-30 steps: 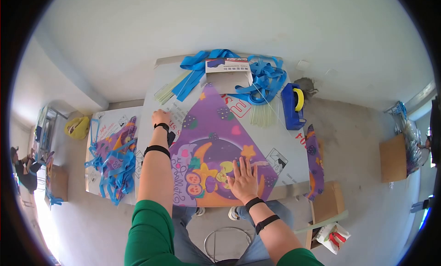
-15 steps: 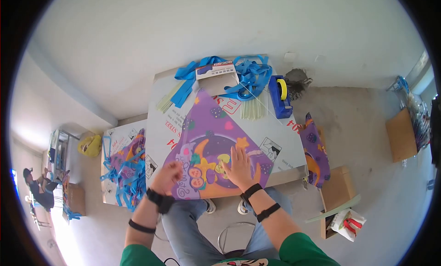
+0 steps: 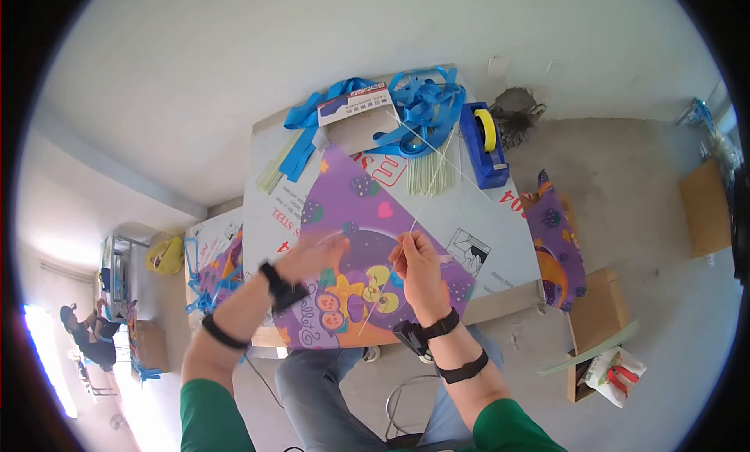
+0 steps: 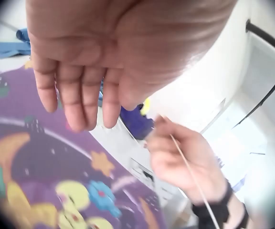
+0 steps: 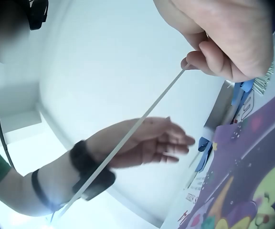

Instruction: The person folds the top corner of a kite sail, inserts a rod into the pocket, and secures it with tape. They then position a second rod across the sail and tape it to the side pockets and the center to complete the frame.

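Note:
My right hand (image 3: 422, 276) pinches a long, thin, pale stick (image 5: 132, 131) between thumb and fingers. In the head view the stick slants across a purple printed triangular sheet (image 3: 336, 194), its far end over the back of the table. My left hand (image 3: 316, 257) is held over the left half of that sheet, palm and extended fingers showing in the left wrist view, with nothing in it. Cartoon figures, a moon and stars decorate the sheet, which lies flat with its narrow tip toward an open white box (image 3: 355, 108).
Blue ribbons (image 3: 433, 100) lie heaped around the box, beside a bundle of pale sticks (image 3: 431, 177). A blue tape dispenser (image 3: 488, 167) stands at the back right. Another purple sheet (image 3: 553, 241) hangs past the right edge, above a cardboard box (image 3: 600, 303). A person sits far left.
My right hand has risen from lying flat on the sheet and now holds the stick. My left hand went from the sheet's left side down to its lower left, then inward over it, fingers straightening.

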Available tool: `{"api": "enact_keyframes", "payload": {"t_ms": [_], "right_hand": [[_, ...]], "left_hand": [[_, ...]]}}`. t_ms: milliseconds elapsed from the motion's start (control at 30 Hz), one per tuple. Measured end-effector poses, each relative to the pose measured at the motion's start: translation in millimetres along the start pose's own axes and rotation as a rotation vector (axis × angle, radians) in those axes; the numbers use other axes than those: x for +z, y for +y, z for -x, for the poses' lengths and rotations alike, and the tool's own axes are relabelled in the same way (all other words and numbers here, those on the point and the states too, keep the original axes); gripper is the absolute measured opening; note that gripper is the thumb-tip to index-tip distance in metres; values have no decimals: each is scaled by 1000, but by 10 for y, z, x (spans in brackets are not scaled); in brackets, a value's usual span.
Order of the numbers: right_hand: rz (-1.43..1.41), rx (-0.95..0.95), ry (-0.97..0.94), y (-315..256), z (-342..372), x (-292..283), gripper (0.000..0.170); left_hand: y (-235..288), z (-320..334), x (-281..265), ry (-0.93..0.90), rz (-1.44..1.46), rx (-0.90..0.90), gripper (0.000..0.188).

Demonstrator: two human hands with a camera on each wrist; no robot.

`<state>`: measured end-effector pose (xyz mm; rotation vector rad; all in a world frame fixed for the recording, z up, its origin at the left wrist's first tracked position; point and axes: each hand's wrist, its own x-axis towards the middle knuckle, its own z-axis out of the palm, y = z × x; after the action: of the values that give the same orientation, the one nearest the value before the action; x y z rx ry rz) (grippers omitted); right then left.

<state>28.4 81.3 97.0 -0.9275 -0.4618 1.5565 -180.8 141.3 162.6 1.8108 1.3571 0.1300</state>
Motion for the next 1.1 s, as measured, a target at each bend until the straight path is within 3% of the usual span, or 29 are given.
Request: {"api": "enact_keyframes", "payload": {"t_ms": [33,67,133,267,333,500,600,700,833,900,967,1100], "right_hand": [[-8,-3,4,62,-42,-43,17],[-16,3,13,118,-74,-61,17],[-32,40,42,193,-90,-71,16],[-6,72,52,212,-170,-102,15],[14,78,68,187,-188,-96,16],[67,112,-11,248,-197,-98,18],[80,113,10,354,-224,-117,19],[100,99,13,345,-254,-156,19],[80,140,7,311,-247,-206,19],[77,153,14,291,-239,-206,19],[76,157,12,282,-244,-200,20],[94,164,-5,308,-237,-208,20]], "left_hand": [[-140,-365,-145,87,-190,238,16],[-167,-708,-259,140,-276,256,17],[-267,-1460,-440,206,-438,77,20],[-672,-2572,-472,571,-402,352,23],[-795,-3010,-491,603,-421,273,23],[-787,-3410,-376,734,-418,107,26],[-824,-3585,-437,690,-667,-54,33],[-897,-3713,-442,798,-707,6,36],[-867,-3777,-406,730,-674,-136,35],[-813,-3732,-406,793,-654,-55,30],[-741,-3719,-468,696,-582,-163,25],[-743,-3722,-480,725,-527,-152,19]]}}
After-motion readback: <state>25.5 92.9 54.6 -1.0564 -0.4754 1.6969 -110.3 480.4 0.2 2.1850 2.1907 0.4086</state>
